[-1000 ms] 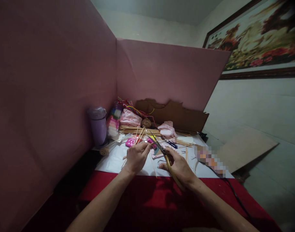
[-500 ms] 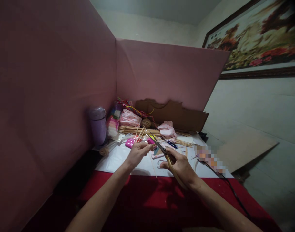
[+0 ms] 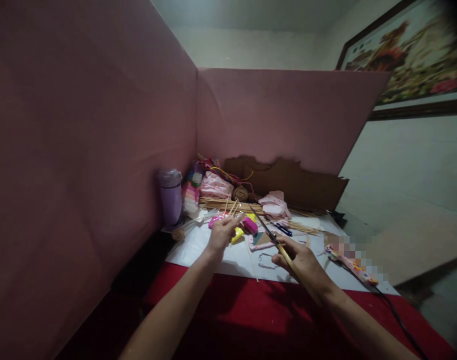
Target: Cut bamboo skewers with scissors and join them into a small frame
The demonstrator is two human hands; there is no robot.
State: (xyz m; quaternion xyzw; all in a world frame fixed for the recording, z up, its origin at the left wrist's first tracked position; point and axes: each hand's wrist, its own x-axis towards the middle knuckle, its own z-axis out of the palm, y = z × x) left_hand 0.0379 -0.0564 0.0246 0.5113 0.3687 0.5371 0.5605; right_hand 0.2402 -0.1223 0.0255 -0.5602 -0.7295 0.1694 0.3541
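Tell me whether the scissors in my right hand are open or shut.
Apparently shut: the scissors show their blades lying together as one narrow line.

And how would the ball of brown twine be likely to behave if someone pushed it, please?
The ball of brown twine would probably roll, being round, though the wooden sticks in front might stop it. Its wound strands suggest some give.
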